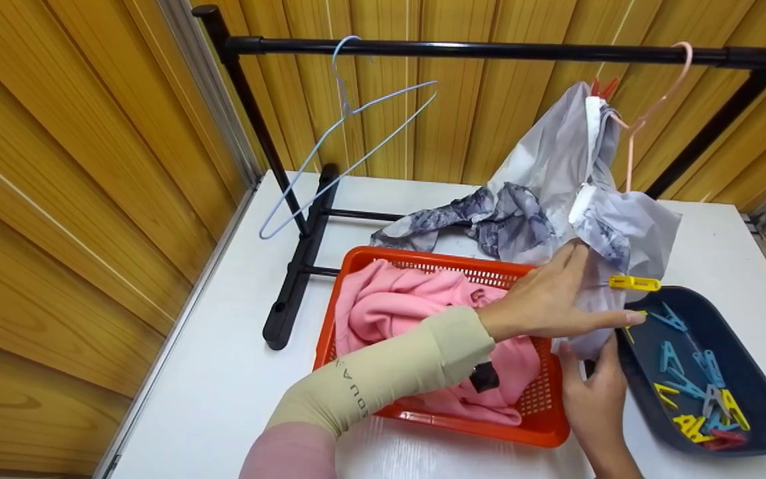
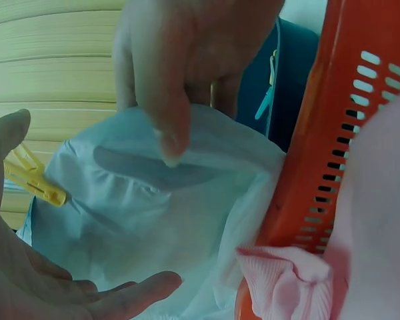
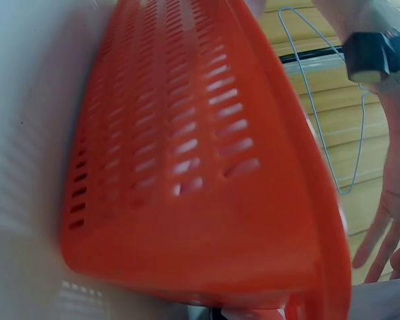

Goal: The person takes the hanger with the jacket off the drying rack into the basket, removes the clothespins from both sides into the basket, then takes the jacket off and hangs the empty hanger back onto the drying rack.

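A thin grey-white garment (image 1: 536,159) with dark marbled patches hangs from a pink hanger (image 1: 642,123). A red clothespin (image 1: 602,88) is on it near the top and a yellow clothespin (image 1: 634,283) lower down. My left hand (image 1: 546,299) is spread beside the garment's lower right part, fingertips partly behind the cloth and thumb pointing right. Below it, my right hand (image 1: 594,392) pinches the cloth's lower edge. In the left wrist view, the right thumb (image 2: 170,130) presses on the cloth from the front, fingers behind.
A red basket (image 1: 476,429) holding pink clothing (image 1: 396,299) stands in front of the black rack (image 1: 489,48). To the right, a dark tray (image 1: 765,406) contains several clothespins (image 1: 672,359). A blue hanger (image 1: 350,163) hangs at the rack's left, and wooden panels (image 1: 57,166) stand behind.
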